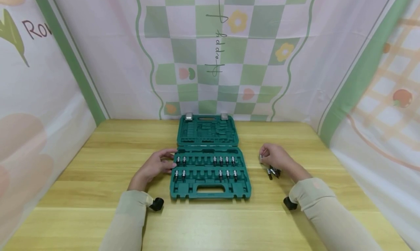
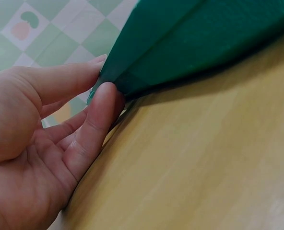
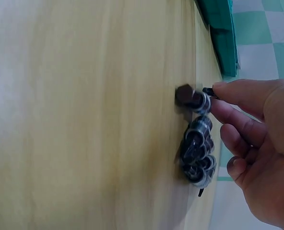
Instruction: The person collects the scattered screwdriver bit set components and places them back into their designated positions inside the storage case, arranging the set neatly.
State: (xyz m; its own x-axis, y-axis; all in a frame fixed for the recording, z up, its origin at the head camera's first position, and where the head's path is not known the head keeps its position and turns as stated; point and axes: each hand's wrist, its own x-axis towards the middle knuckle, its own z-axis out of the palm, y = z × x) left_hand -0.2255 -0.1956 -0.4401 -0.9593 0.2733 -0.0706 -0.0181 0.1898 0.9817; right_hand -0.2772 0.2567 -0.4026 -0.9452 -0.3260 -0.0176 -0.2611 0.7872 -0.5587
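A green plastic socket case (image 1: pixel 210 192) lies unfolded on the wooden table. Metal bit sockets (image 1: pixel 221 161) sit in both rows of its tray, grouped at the left and right ends. My left hand (image 1: pixel 156 166) grips the case's left edge; in the left wrist view, thumb and fingertips meet the green wall (image 2: pixel 190 43). To the right of the case, my right hand (image 1: pixel 277 158) pinches a small bit socket (image 1: pixel 261 158) between thumb and forefinger. Its dark tip (image 3: pixel 208 91) shows in the right wrist view. Just below lies a pile of loose bit sockets (image 3: pixel 198 151).
The case's lid (image 1: pixel 208 130) leans back towards the patterned curtain (image 1: pixel 216 54), with two metal latches (image 1: pixel 189 116) on its far edge. Curtains (image 1: pixel 387 83) close in both sides. The wooden table (image 1: pixel 210 225) extends in front of the case.
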